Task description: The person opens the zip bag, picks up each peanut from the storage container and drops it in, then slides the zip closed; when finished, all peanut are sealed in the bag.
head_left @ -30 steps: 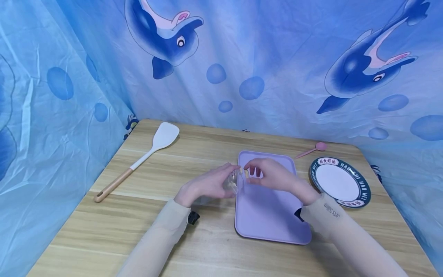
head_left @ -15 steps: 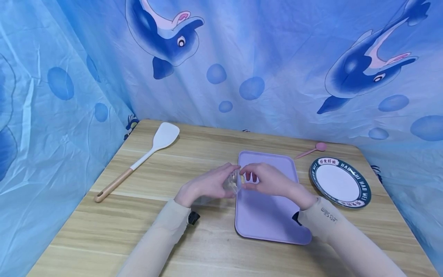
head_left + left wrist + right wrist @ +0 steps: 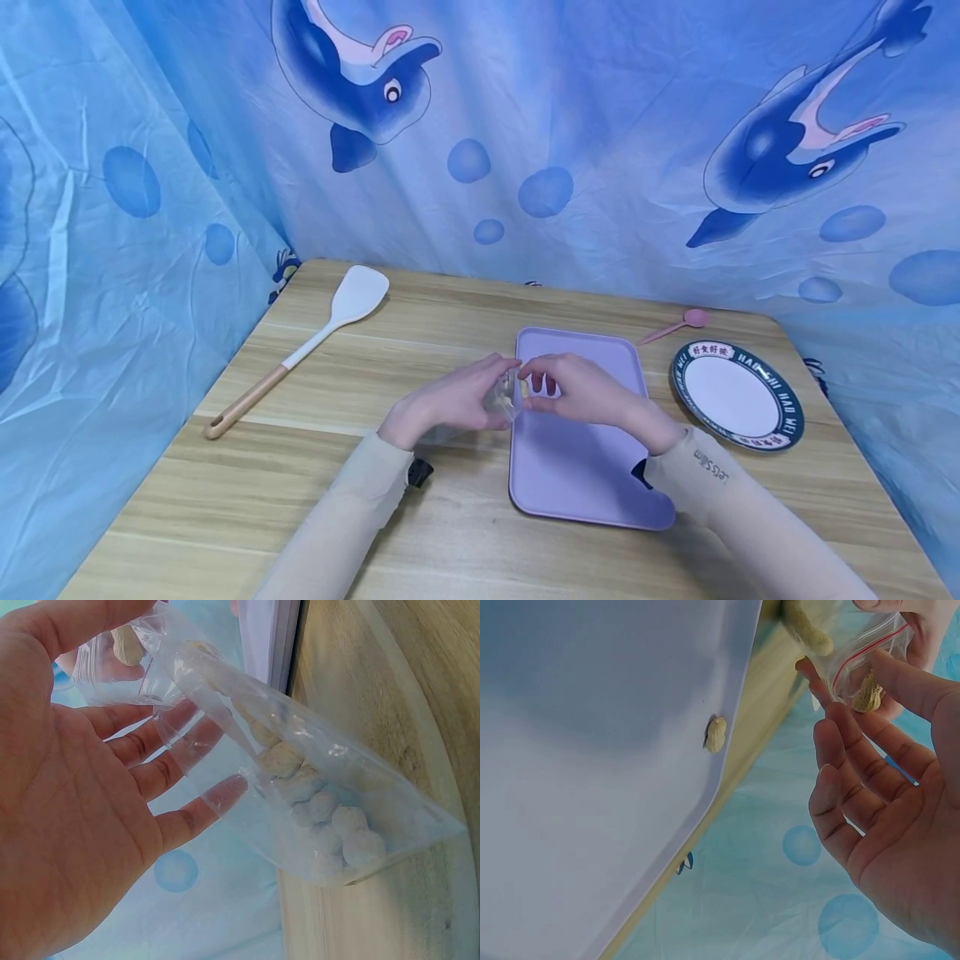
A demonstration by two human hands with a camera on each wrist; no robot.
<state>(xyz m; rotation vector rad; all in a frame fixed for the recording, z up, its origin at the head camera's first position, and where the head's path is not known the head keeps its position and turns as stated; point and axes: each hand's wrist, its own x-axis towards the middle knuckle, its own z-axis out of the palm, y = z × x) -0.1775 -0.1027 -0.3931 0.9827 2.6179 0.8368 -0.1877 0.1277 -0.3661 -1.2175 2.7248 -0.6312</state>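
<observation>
My left hand (image 3: 457,396) holds a clear zip bag (image 3: 405,814) near its mouth, at the left edge of a lilac tray (image 3: 577,467). Several unshelled peanuts (image 3: 364,846) lie in the low part of the bag, seen through the plastic in the left wrist view. At the bag's mouth, my right hand (image 3: 581,387) pinches one peanut (image 3: 867,694) between thumb and forefinger, its other fingers loosely bent. The right wrist view has a red seal line along the bag's mouth. Another peanut (image 3: 715,735) sits on the tray close to its rim.
A white spatula (image 3: 330,321) with a wooden handle lies on the left of the wooden table (image 3: 442,308). To the tray's right are a green-rimmed plate (image 3: 731,396) and a small pink spoon (image 3: 693,317). A blue dolphin curtain (image 3: 600,125) hangs behind.
My right hand has moved left with its peanut, from over the tray to the bag's mouth, and has stayed there over the last half second. The left hand has kept its place.
</observation>
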